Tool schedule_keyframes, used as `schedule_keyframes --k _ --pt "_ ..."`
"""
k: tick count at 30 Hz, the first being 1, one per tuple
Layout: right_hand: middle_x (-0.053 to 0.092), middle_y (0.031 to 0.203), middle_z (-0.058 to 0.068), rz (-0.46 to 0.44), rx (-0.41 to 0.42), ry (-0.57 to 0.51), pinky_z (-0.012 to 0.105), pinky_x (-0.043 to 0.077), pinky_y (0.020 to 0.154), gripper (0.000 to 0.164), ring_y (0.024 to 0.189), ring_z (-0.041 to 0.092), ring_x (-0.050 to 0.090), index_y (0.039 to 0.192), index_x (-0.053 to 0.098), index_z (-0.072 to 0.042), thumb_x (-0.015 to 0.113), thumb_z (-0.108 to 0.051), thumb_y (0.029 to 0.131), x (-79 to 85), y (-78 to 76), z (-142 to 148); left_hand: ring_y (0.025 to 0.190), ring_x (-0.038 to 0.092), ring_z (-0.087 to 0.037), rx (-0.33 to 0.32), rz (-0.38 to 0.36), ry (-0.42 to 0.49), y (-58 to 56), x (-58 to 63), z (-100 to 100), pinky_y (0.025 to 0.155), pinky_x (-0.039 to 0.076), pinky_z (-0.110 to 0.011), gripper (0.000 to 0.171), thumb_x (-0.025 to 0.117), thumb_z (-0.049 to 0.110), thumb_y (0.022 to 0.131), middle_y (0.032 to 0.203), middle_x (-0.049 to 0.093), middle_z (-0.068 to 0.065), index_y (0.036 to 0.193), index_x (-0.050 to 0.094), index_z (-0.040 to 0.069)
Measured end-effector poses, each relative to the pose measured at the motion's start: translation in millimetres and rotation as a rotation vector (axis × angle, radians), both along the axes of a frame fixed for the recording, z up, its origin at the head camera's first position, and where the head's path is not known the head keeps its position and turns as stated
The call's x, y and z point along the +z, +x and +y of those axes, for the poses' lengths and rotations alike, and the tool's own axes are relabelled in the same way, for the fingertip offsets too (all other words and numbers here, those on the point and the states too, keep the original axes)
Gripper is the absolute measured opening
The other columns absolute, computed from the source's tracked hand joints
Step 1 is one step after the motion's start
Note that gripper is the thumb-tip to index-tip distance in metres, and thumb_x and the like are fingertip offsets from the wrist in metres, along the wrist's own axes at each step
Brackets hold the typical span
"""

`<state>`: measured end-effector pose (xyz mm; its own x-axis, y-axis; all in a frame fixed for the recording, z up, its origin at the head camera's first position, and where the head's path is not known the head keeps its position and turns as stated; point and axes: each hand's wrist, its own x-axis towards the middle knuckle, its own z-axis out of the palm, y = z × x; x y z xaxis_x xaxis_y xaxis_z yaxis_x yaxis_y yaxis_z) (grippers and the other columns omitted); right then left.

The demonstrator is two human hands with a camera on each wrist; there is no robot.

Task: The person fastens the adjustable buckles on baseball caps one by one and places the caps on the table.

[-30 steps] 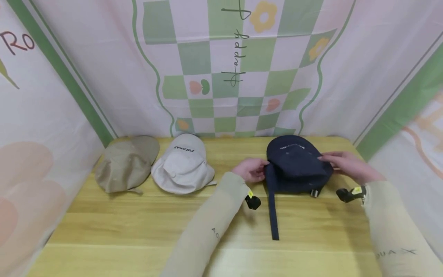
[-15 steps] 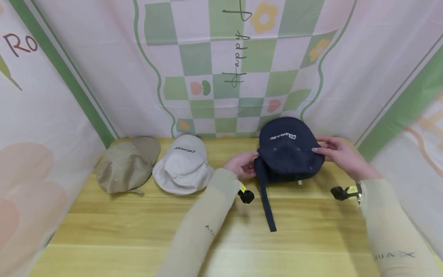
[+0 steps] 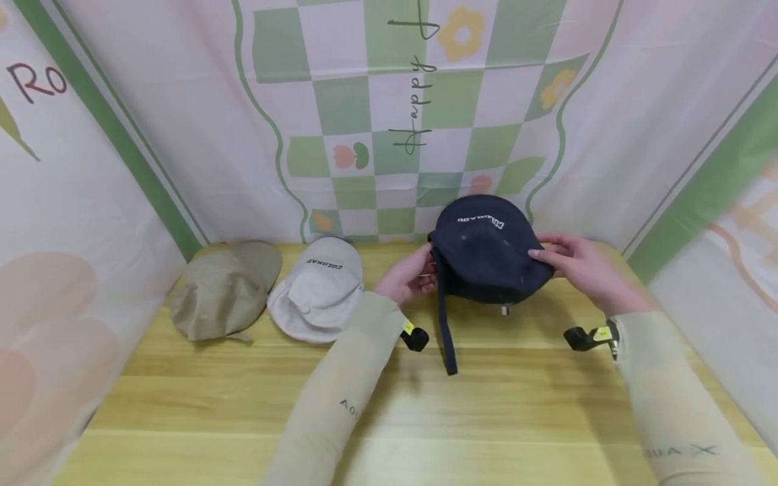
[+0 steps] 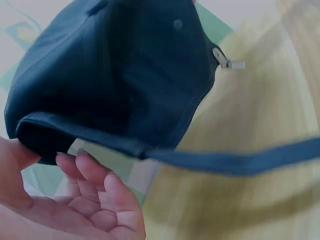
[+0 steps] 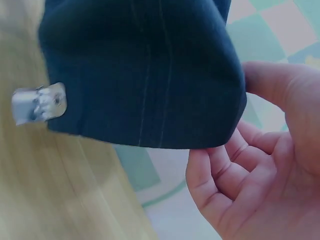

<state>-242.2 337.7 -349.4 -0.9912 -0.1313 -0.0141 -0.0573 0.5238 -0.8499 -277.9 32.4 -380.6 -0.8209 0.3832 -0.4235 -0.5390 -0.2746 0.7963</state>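
Note:
A navy baseball cap [image 3: 492, 260] with white lettering on its brim is held up between both hands, tilted, its brim toward the back curtain. On its left side my left hand [image 3: 408, 273] pinches the edge between thumb and fingers, as the left wrist view shows. My right hand [image 3: 577, 266] pinches the right edge, thumb on the outside and fingers underneath. From the cap's left side a long navy strap [image 4: 240, 162] hangs down. A metal buckle [image 5: 40, 104] sits on the rear edge. To the left lie a light grey cap [image 3: 322, 290] and a khaki cap [image 3: 225, 290].
The wooden table [image 3: 255, 412] runs back to a patterned curtain [image 3: 401, 101], with more curtain on both sides. The grey cap lies close to my left forearm. Small black cameras are strapped to both wrists.
Both hands have lifted the navy cap from the table and carried it to the left. Its strap has swung along with it. The grey and khaki caps have not moved.

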Motion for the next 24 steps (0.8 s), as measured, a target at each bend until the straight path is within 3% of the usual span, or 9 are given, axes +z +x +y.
schedule_keyframes --k 3,7,13,18,24 --pt "0.067 0.099 -0.015 -0.011 -0.003 -0.012 0.020 0.051 0.075 0.059 0.083 0.005 0.065 0.143 0.042 0.008 0.061 -0.033 0.104 -1.1 -0.9 -9.6 0.058 0.053 -0.012 0.027 0.044 -0.040 0.2 2.2 -3.8 0.060 0.040 -0.024 0.047 0.049 0.042 0.107 0.069 0.058 0.000 0.071 0.056 0.012" --pt "0.064 0.098 -0.014 -0.003 -0.032 -0.006 0.019 0.049 0.071 0.058 0.083 0.001 0.059 0.137 0.046 0.010 0.060 -0.035 0.104 -2.5 -0.9 -21.6 0.056 0.053 -0.013 0.056 0.057 -0.045 0.5 2.5 -8.5 0.062 0.042 -0.027 0.054 0.045 0.049 0.107 0.066 0.057 -0.001 0.069 0.054 0.012" --pt "0.062 0.099 -0.008 -0.015 -0.039 0.002 0.018 0.048 0.071 0.055 0.083 0.004 0.057 0.130 0.054 0.007 0.058 -0.042 0.104 -4.0 -0.1 -33.9 0.061 0.057 -0.014 0.150 0.105 0.029 1.8 4.8 -17.4 0.061 0.046 -0.024 0.038 0.053 0.037 0.106 0.071 0.061 -0.001 0.077 0.063 0.014" --pt "0.064 0.089 -0.013 -0.025 -0.037 -0.099 0.018 0.050 0.069 0.046 0.076 0.003 0.059 0.119 0.057 0.005 0.058 -0.039 0.105 -7.0 1.2 -40.0 0.064 0.058 -0.014 0.124 0.161 0.009 2.8 12.5 -29.6 0.066 0.046 -0.025 0.029 0.056 0.031 0.105 0.075 0.063 -0.001 0.085 0.064 0.012" --pt "0.068 0.090 -0.011 -0.053 -0.035 -0.246 0.020 0.054 0.071 0.030 0.078 0.004 0.063 0.104 0.066 -0.010 0.058 -0.039 0.105 -11.1 3.7 -46.0 0.062 0.060 -0.012 0.134 0.236 -0.050 6.2 21.6 -45.1 0.067 0.049 -0.024 0.031 0.059 0.033 0.105 0.071 0.062 0.001 0.084 0.063 0.011"
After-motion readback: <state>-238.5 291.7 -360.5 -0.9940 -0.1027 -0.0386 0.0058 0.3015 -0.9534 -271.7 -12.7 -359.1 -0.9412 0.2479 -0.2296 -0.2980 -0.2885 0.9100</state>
